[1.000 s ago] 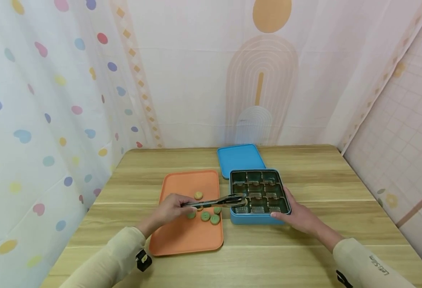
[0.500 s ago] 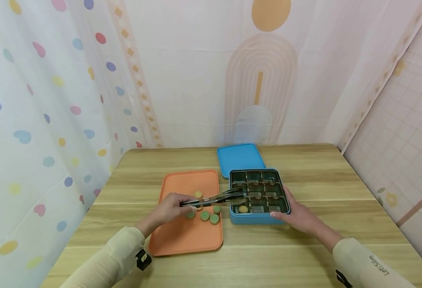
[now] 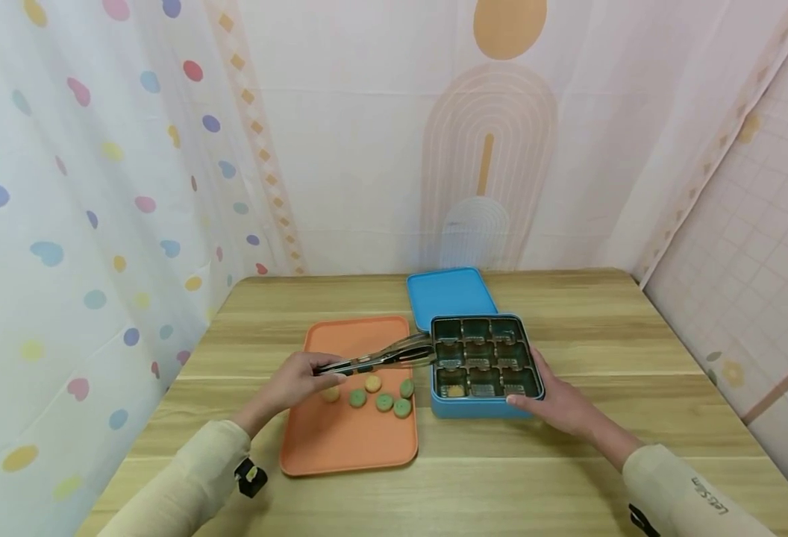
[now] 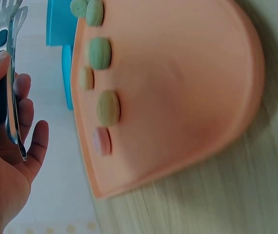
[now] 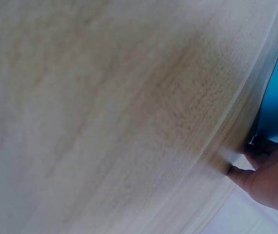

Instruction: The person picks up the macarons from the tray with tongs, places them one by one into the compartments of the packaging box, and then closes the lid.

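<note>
My left hand (image 3: 296, 382) holds metal tongs (image 3: 377, 362) with dark grips, thumb on top, above the orange tray (image 3: 347, 447). The tips reach the left rim of a blue box (image 3: 481, 407) and have nothing between them. My right hand (image 3: 558, 399) grips that box at its front right corner, thumb at the front rim. Its dark insert has a grid of compartments. A yellow macaron (image 3: 456, 391) lies in the front left one. On the tray lie several green macarons (image 3: 384, 403) and yellow macarons (image 3: 372, 383). A pink macaron (image 4: 102, 141) shows in the left wrist view.
A blue lid (image 3: 449, 294) lies flat behind the box, partly under its back left edge. Tray and box stand side by side on the wooden table (image 3: 501, 485). A patterned curtain (image 3: 354, 149) hangs along the table's far edge.
The tongs have let go of the yellow macaron, which now lies in the front left compartment. My left hand has drawn the tongs left and back over the tray. My right hand stays put.
</note>
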### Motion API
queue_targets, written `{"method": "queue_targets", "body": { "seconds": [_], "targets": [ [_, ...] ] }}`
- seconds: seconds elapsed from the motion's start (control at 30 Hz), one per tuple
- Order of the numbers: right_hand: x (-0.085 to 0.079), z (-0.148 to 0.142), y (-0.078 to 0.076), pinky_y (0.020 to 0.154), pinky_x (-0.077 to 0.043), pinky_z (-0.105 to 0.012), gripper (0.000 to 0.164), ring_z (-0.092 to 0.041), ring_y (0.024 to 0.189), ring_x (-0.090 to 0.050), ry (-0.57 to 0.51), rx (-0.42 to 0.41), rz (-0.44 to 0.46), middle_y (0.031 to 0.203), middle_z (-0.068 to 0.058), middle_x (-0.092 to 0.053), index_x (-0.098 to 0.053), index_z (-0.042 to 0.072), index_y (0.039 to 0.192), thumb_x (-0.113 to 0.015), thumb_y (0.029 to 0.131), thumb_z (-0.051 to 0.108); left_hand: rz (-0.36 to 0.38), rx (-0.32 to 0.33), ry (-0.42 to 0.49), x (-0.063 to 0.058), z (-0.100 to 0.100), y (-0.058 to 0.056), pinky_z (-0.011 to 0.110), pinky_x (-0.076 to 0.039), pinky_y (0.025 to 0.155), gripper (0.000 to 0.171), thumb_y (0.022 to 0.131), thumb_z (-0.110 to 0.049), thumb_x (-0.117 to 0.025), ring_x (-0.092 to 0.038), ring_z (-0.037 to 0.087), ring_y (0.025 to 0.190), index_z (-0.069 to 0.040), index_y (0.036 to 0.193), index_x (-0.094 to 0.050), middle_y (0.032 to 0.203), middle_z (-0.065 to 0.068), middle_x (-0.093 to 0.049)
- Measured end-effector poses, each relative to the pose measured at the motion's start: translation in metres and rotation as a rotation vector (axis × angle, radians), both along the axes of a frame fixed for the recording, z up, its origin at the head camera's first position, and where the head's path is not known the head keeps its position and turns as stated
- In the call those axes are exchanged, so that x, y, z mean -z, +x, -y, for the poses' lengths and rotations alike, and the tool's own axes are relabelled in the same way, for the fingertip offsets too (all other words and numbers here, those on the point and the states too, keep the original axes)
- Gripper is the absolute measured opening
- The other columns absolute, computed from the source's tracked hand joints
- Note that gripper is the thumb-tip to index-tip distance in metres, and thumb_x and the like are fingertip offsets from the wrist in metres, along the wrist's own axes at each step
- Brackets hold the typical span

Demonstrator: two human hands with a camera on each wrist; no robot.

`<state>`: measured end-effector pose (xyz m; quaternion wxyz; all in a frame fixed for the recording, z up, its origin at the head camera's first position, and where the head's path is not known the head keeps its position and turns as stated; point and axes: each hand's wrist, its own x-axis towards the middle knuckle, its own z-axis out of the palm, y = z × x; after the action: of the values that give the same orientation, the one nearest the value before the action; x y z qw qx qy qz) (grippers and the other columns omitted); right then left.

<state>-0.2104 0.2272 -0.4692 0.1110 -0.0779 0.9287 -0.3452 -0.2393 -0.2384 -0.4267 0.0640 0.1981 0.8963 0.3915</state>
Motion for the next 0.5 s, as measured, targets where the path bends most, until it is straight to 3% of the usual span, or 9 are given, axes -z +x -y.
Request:
{"method": "queue_targets", "body": {
  "seconds": [0.33, 0.5],
  "targets": [
    [-0.001, 0.001, 0.001, 0.091, -0.044, -0.062, 0.111, -0.046, 0.108, -0.061, 0.003, 0.002, 0.007, 0.145, -0.039, -0.037, 0.006, 0.015, 0.160, -0.064, 0.088, 0.062, -0.061, -0.061, -0.016, -0.003, 0.036, 0.006, 0.025, -0.036, 0.051, 0.030, 0.091, -0.029, -0.074, -0.041, 0.007, 0.055, -0.011, 0.114, -0.075, 0.065, -0.004, -0.052],
    [-0.002, 0.001, 0.001, 0.090, -0.045, -0.062, 0.111, -0.045, 0.106, -0.062, 0.011, 0.001, 0.008, 0.143, -0.039, -0.039, 0.006, 0.015, 0.160, -0.065, 0.088, 0.062, -0.054, -0.080, -0.006, -0.004, 0.058, 0.014, 0.026, -0.040, 0.054, 0.032, 0.092, -0.026, -0.074, -0.046, 0.009, 0.060, -0.007, 0.117, -0.073, 0.075, 0.000, -0.063]
  ]
}}
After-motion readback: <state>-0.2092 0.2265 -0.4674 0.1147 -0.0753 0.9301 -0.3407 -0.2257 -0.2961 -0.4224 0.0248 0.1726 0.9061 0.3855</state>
